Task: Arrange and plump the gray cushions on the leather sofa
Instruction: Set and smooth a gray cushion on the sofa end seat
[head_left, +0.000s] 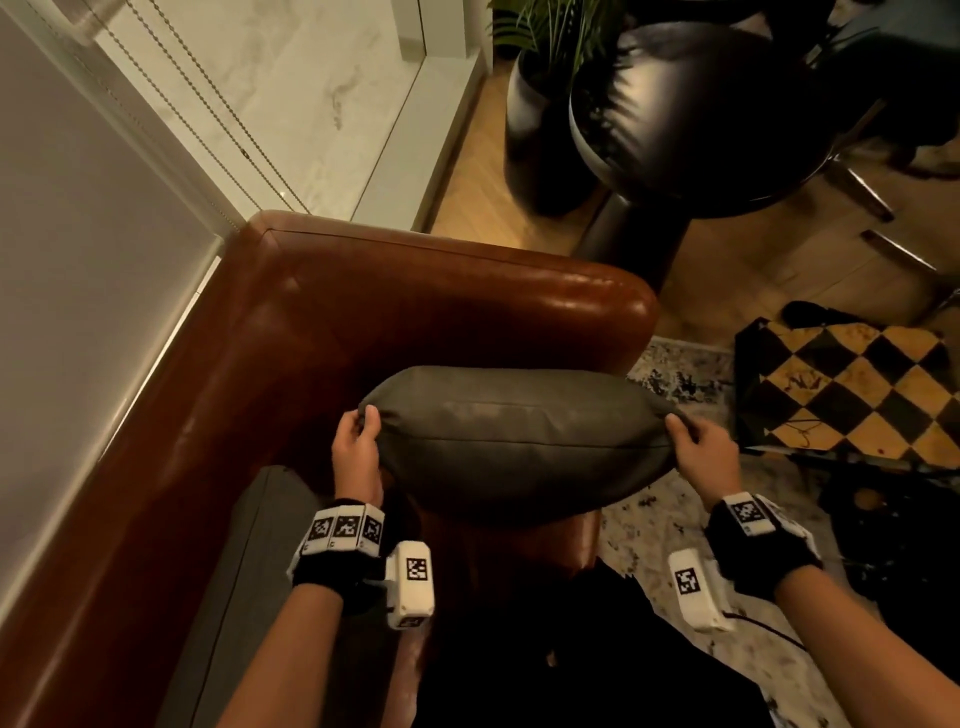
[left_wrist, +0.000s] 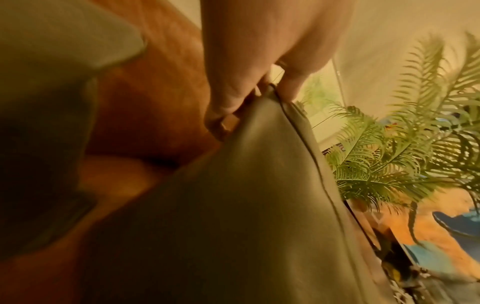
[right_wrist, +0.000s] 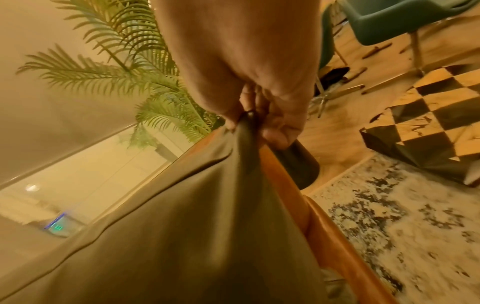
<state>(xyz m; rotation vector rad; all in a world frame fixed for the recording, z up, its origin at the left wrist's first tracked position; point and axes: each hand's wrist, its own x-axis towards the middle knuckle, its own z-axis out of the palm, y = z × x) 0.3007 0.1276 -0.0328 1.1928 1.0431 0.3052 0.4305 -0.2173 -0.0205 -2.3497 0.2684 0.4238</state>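
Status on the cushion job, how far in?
Nothing reads as finished. In hand: left hand and right hand pinch opposite corners of one gray cushion, held up over the sofa arm. Left: set it down; a second gray cushion lies flat on the seat.

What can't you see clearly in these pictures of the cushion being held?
- Sofa seat, head view: hidden under the gray cushion and the person's body.
- Second cushion, left wrist view: blurred, cut off by the edge.
- Left hand and right hand fingertips: buried in the cushion corners.
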